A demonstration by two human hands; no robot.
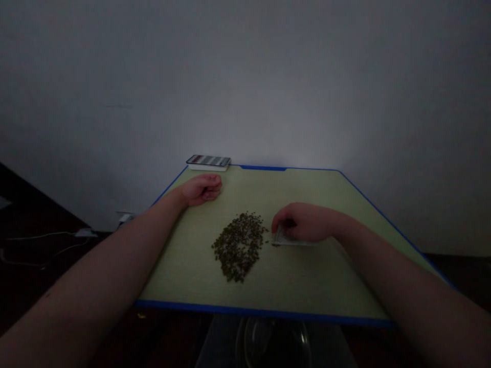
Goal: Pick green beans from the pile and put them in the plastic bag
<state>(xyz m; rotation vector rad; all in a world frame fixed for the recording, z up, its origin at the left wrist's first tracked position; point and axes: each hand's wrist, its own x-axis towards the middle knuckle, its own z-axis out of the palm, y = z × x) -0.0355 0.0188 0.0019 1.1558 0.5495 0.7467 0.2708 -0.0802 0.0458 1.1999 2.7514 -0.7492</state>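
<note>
A loose pile of small green and brown bits (pixel 240 248), like dried seeds or herbs, is spread on the pale yellow-green table (pixel 314 286). To the right of the pile, my right hand (pixel 307 222) pinches a thin, pale, printed card (pixel 297 242) whose lower edge touches the tabletop. A few stray bits lie by the card's left end. My left hand (pixel 202 189) rests on the table beyond the pile and to its left, fingers curled into a loose fist with nothing showing in it.
A white box with a dark striped top (pixel 209 163) sits at the table's far left corner, by the grey wall. Blue edging (pixel 264 312) runs round the table. Below the near edge, a clear round bowl (pixel 276 342) rests at my lap. White cables (pixel 82 233) hang at left.
</note>
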